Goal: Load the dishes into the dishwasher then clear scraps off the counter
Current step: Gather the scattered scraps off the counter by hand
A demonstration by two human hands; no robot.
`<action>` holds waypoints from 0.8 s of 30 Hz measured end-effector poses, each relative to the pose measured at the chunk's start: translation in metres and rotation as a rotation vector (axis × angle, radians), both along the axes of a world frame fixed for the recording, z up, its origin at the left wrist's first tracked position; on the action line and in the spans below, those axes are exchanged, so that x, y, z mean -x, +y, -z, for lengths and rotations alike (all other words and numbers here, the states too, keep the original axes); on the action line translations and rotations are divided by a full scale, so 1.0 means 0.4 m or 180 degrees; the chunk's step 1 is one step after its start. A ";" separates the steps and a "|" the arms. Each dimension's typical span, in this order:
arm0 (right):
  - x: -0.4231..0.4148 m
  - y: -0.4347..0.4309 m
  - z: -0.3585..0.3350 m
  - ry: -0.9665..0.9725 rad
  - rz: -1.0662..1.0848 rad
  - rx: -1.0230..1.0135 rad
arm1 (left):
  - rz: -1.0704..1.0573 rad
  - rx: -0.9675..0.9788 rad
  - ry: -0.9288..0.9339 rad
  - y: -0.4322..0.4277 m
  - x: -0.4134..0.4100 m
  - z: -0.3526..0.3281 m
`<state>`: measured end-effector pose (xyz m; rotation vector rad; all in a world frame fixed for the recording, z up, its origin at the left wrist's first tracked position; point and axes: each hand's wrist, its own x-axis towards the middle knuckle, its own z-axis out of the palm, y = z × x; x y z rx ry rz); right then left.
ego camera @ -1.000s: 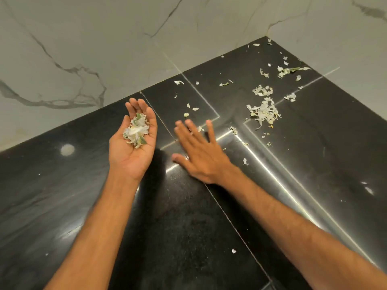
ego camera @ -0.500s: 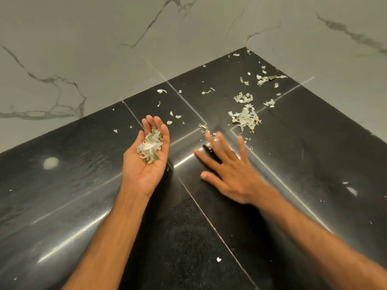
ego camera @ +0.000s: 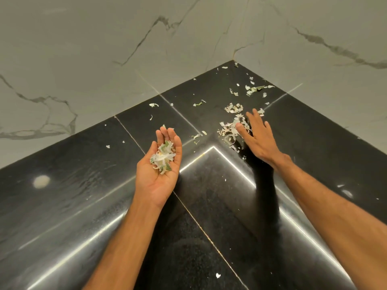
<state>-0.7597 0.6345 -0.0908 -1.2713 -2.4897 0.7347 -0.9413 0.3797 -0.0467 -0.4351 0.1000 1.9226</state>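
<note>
Cupped palm-up at frame centre, fingers close together and lightly curved: left hand (ego camera: 158, 170), carrying a small heap of scraps (ego camera: 163, 158), white and green, over the black counter (ego camera: 62, 185). To its right, palm down, fingers straight and spread: right hand (ego camera: 258, 140), fingertips laid on the largest pile of scraps (ego camera: 229, 127) at centre right. Loose bits (ego camera: 254, 88) scattered beyond toward the counter's corner at upper right, against the marble wall (ego camera: 83, 59). One white fleck (ego camera: 218, 275) alone near the bottom edge.
</note>
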 end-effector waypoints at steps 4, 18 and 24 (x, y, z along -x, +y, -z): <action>0.075 -0.052 -0.002 0.0184 -0.0500 -0.0085 | 0.0042 0.0067 -0.0006 0.014 -0.011 0.021; 0.192 -0.126 0.040 0.1215 -0.0657 -0.0632 | 0.0303 0.0101 0.0051 0.062 -0.062 0.032; 0.079 -0.086 0.033 0.1310 -0.0457 -0.0718 | 0.0324 0.0113 0.0076 0.075 -0.058 0.025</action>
